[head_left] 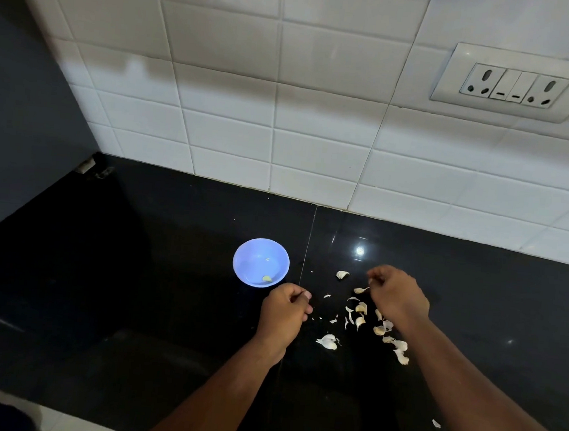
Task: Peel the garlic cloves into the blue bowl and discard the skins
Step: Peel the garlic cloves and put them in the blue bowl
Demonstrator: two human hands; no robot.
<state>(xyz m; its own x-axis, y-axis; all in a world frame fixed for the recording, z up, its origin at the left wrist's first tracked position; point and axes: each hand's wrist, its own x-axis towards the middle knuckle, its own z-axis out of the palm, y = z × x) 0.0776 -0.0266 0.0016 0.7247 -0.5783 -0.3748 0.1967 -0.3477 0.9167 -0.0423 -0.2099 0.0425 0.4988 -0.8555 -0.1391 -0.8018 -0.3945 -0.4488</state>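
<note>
on the black polished countertop (168, 274), toward the left of the action, a small blue bowl (260, 262) sits upright, holding one peeled garlic clove (267, 278) near its front wall and a tiny pale fleck farther back. just right of the bowl's front rim, the left hand (285, 313) hovers with its fingers curled inward, thumb tip against the forefinger; whether anything is pinched inside cannot be told. a seam in the stone runs between the bowl and the scatter to the right. next come the garlic skins (360, 313), papery pale scraps strewn between the two hands, with a larger piece (327, 342) nearer the viewer and a lone clove-like piece (342, 274) farther back. the right hand (396, 295) is over the far side of the scatter, fingers bent down and bunched, fingertips close to a skin scrap (361, 290); contact is unclear. one stray scrap (436, 424) lies well apart at the right. behind, white tiles carry a switch-and-socket plate (518, 86).
</note>
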